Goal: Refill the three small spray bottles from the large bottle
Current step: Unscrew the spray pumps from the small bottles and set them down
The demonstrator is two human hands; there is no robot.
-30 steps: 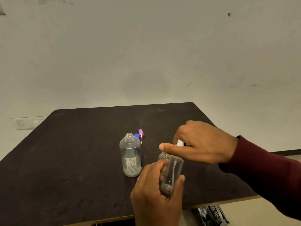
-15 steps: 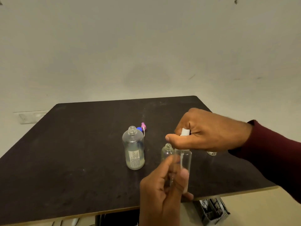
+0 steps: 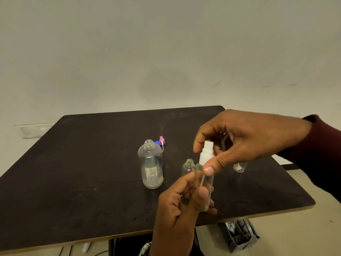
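Clear glossy plastic bottles [image 3: 151, 167], white plastic sprayer [image 3: 206, 154], matt dark tabletop [image 3: 73, 172]

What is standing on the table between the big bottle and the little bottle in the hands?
In the head view, an uncapped small bottle stands between the large bottle and the held spray bottle.

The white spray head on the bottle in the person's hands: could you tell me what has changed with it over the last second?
The right hand pinching the white spray head has loosened; earlier its fingers covered the head, now most of it shows, still seated on the small spray bottle. The left hand holds that bottle as before. The large bottle, open, and the uncapped small bottle have not moved on the table.
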